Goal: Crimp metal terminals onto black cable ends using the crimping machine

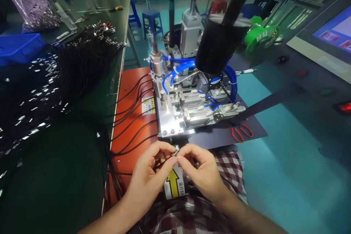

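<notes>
My left hand (pixel 153 170) pinches the end of a black cable, where thin coloured wires and a small white connector (pixel 177 147) show between the fingertips. Touching it from the other side, my right hand (pixel 201 166) pinches the same small wire end. Both hands are just in front of the metal machine (pixel 189 106), above a label with a yellow arrow (pixel 173 184). Several black cables run from the machine's left side across an orange-red plate (pixel 131 117). The exact wires under the fingertips are partly hidden.
On the dark table (pixel 55 168) at the left lie a large heap of black cables (pixel 82 51), a blue bin (pixel 20 48) and a plastic bag (pixel 34 3). Red-handled scissors (pixel 241 132) lie right of the machine. A black nozzle (pixel 219 45) hangs above it; a control screen (pixel 336 31) stands at the right.
</notes>
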Demonstrator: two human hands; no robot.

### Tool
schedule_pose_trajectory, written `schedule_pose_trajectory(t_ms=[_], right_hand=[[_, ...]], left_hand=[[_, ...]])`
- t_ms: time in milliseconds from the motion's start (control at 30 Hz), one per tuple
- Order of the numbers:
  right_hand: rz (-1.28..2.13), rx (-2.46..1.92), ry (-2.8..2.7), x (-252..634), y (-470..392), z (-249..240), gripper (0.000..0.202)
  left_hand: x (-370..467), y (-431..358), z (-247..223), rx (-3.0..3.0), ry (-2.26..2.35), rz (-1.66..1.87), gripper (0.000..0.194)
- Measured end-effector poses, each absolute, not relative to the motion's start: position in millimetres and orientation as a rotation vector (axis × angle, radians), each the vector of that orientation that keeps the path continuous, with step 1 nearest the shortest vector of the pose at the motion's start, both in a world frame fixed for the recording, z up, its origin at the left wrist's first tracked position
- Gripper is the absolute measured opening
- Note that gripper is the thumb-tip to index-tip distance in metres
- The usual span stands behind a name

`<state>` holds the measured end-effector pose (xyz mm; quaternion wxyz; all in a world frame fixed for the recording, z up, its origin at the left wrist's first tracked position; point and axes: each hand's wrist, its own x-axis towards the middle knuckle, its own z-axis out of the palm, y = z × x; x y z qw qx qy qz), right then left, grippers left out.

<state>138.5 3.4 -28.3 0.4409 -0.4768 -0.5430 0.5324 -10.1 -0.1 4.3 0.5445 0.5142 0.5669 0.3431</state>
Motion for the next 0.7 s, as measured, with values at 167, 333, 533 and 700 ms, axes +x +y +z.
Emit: schedule_pose_trajectory(t_ms=[167,333,533,700], right_hand=[[1.279,-1.230,-1.363,136,1,-28,0.011],[1.316,-1.230,-1.330,132,-3,-29,0.011],[1.564,-1.189,-1.216,142,7,-25,0.013],[1.752,-1.060,-1.009,144,14,-25,0.018]], left_hand=[[-4,3,6,1.152,1.349,0.904,0.010],[-5,2,1,0.864,1.261,0.922,0.017],[-11,3,-3,0.755,1.222,0.816,0.022],[-12,1,-1,0.777,1.236,0.755,0.025]])
